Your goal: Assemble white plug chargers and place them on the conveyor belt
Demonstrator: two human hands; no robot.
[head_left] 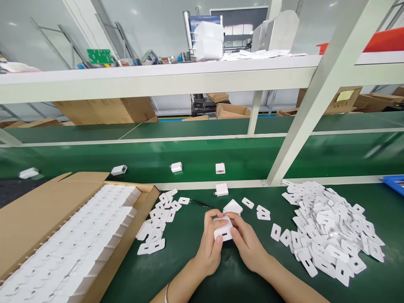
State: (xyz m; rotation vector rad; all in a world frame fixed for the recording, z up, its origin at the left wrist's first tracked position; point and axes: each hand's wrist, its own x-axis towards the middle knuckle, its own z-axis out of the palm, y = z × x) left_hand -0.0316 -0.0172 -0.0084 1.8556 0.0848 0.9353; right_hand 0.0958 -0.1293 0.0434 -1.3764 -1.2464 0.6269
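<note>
We held the charger (pixel 224 232) over the counter (pixel 176 256), between box (pixel 120 249) and plate pile (pixel 334 231), left hand (pixel 208 250) and right hand (pixel 248 243) pinching it with their fingers (pixel 238 237), apparently at a face-pressing step, where the next move called for even, square pressure.

Bright light, glare on green belt (pixel 198 155)

I record the carton (pixel 128 235) cut off at lower left, a blue tray (pixel 394 185) cropped at right, the white adapter (pixel 224 231) partly hidden by fingers (pixel 239 239).
</note>
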